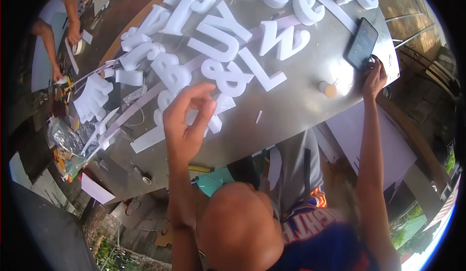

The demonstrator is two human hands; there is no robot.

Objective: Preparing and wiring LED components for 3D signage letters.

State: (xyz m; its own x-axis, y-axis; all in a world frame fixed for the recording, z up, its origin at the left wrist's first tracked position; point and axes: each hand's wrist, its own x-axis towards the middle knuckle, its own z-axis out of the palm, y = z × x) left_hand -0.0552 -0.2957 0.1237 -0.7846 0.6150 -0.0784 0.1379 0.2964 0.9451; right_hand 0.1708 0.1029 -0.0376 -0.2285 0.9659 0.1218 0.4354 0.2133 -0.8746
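My left hand (187,123) is raised over the near left part of the metal table (291,106). Its thumb and fingers are bent into a C shape with a gap between the tips, and nothing shows in them. Beneath and beyond it lie several thick white letter shapes (213,38), some partly hidden by the hand. At the table's right side my right hand (374,79) grips the lower corner of a dark smartphone (361,44), its screen facing up. A small round wooden-topped piece (330,91) sits left of that hand. One small pale strip (258,116) lies mid-table.
Another person's hands (74,32) work at the upper left with white pieces. Long white strips (131,108) cross the table's left side. A clear plastic bag (65,134) lies among clutter there. White sheets (371,142) stand below the right edge.
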